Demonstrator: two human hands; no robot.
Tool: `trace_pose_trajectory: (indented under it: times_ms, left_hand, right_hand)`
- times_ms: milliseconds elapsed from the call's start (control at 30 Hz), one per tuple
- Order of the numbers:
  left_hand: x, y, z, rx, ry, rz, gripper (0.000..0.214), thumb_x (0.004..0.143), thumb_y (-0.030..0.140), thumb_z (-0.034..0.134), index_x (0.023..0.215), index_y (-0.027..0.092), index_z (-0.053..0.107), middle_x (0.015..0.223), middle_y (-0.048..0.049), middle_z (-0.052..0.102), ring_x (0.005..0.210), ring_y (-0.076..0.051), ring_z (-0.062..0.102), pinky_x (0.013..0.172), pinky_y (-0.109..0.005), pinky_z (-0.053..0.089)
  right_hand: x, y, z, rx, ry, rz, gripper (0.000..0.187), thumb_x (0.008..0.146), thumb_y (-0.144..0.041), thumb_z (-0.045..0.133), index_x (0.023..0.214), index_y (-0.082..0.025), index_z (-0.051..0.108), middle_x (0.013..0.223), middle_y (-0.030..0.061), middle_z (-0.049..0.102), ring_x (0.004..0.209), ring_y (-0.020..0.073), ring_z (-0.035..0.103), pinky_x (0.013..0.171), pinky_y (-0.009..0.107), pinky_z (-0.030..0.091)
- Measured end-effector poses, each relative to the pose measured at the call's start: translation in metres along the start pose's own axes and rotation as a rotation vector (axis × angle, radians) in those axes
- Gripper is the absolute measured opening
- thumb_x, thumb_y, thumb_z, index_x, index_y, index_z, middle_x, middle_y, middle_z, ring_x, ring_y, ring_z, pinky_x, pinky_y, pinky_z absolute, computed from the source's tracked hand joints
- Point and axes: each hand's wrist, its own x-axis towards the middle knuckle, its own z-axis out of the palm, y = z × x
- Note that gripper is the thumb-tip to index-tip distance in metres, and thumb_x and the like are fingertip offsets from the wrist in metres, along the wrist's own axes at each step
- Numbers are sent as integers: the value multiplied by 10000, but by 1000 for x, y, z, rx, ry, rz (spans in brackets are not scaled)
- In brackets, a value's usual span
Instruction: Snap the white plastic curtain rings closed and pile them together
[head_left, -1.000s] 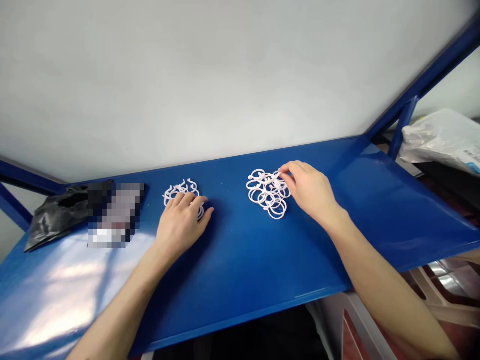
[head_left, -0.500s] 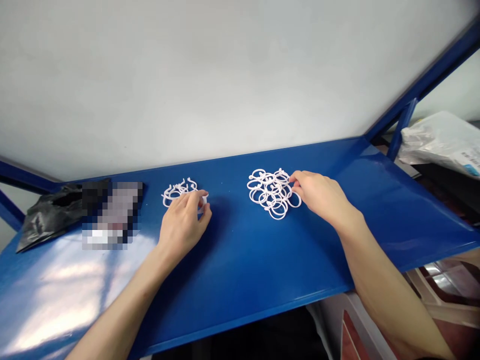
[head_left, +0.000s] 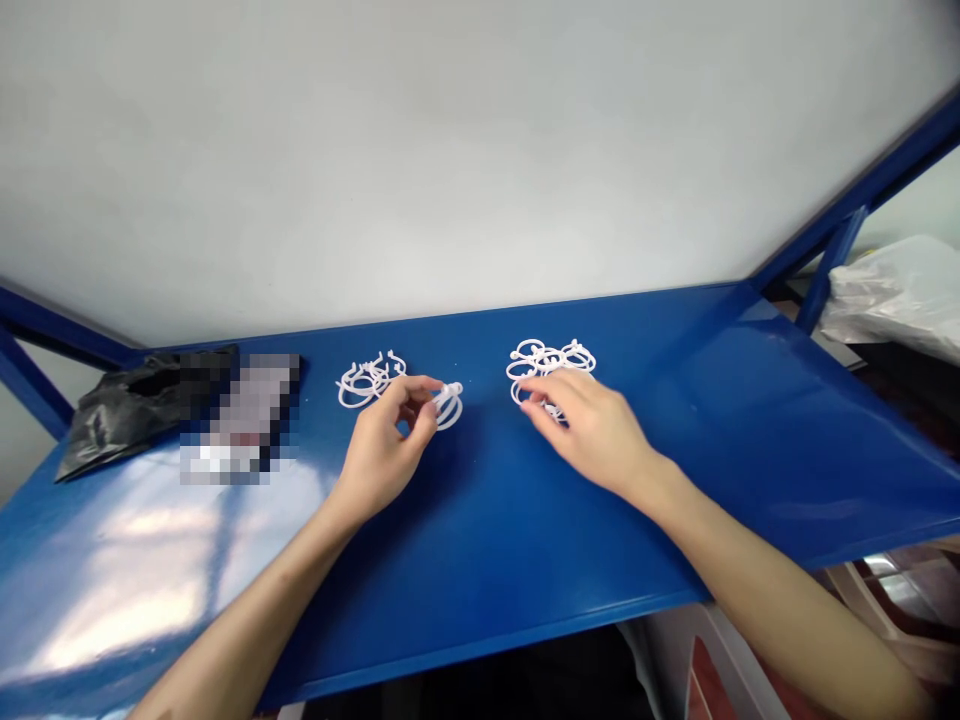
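My left hand (head_left: 386, 435) pinches a few white plastic rings (head_left: 450, 408) between thumb and fingertips, with their knobbed ends at the top and the loops hanging on the right. Just behind it lies a small pile of similar white rings (head_left: 358, 385), some with open ends sticking up. My right hand (head_left: 589, 425) is over the near part of a second pile of white rings (head_left: 551, 355) and hides much of it. Its thumb and index finger are slightly apart, and no ring shows between them.
The rings lie on a blue metal shelf (head_left: 480, 560) against a pale wall (head_left: 480, 150). A black plastic bag (head_left: 112, 410) and a blurred flat item (head_left: 255, 405) lie on the left. Beyond the blue frame on the right is a clear plastic bag (head_left: 892, 290).
My left hand has moved right, away from the left pile, with the rings in its fingers. My right hand has shifted left from the right pile's edge to over its near side.
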Motion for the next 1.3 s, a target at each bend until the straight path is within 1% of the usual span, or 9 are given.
trace_pose_trajectory:
  times_ms: [67,233,433,567,800,967,1067,1167,1300]
  left_hand:
    - [-3,5,3,-204,-75,-38,224,939,349,555,1094,203,627,879,-16,653,727,-125,626,642,-245,513]
    - [-10,16,8,-506,-260,-124,226,934,364,621,1078,191,620,858,-25,661,770,-137,661,730,-278,567]
    - [-10,18,9,-584,-349,-130,270,923,375,653,1116,190,617,903,-59,726,855,-176,706,832,-337,580]
    - [-8,15,10,-472,-287,-116,256,928,355,628,1123,189,613,918,-50,739,868,-175,720,818,-325,588]
    - [-15,12,16,-49,-180,74,218,958,302,585,1152,213,626,1007,-43,751,861,-164,736,777,-286,589]
    - [-13,-1,19,389,-79,346,239,972,265,552,1170,161,636,1020,-99,718,965,-238,680,835,-385,574]
    - [-11,-5,17,607,-49,410,218,977,267,544,1075,136,687,965,-118,722,957,-277,648,834,-425,541]
    - [-12,2,14,602,-9,397,240,1005,294,511,1034,165,711,935,-85,748,909,-260,644,824,-417,495]
    - [-15,14,14,273,-96,276,228,1021,325,507,1030,220,709,893,-18,751,819,-185,648,767,-321,484]
  right_hand:
    - [-5,-13,11,166,-34,-21,231,1018,-322,550,1196,-200,634,1114,89,739,1016,226,708,867,392,593]
    - [-9,-29,28,492,-104,152,142,985,-300,606,1102,-219,610,1014,37,760,860,171,739,748,318,623]
    - [-6,-27,30,509,20,186,47,971,-245,603,1014,-225,604,931,17,759,792,151,739,727,290,625]
    - [-7,-28,29,452,39,183,74,959,-218,605,1032,-216,617,900,16,754,775,148,730,719,279,612]
    - [-8,-24,32,424,-14,211,76,955,-204,592,1018,-213,634,876,15,739,743,148,712,689,280,591]
    - [-8,-21,30,368,29,210,93,953,-186,592,1024,-199,649,890,20,744,736,136,707,686,263,585]
    - [-7,-22,29,339,38,200,84,954,-195,601,1015,-191,659,881,23,745,730,136,704,678,257,578]
    - [-7,-24,28,335,49,175,86,959,-197,606,1023,-179,660,869,24,739,723,130,694,676,248,569]
    - [-8,-26,29,365,37,79,91,979,-190,597,1044,-178,660,856,15,709,709,111,657,673,240,552]
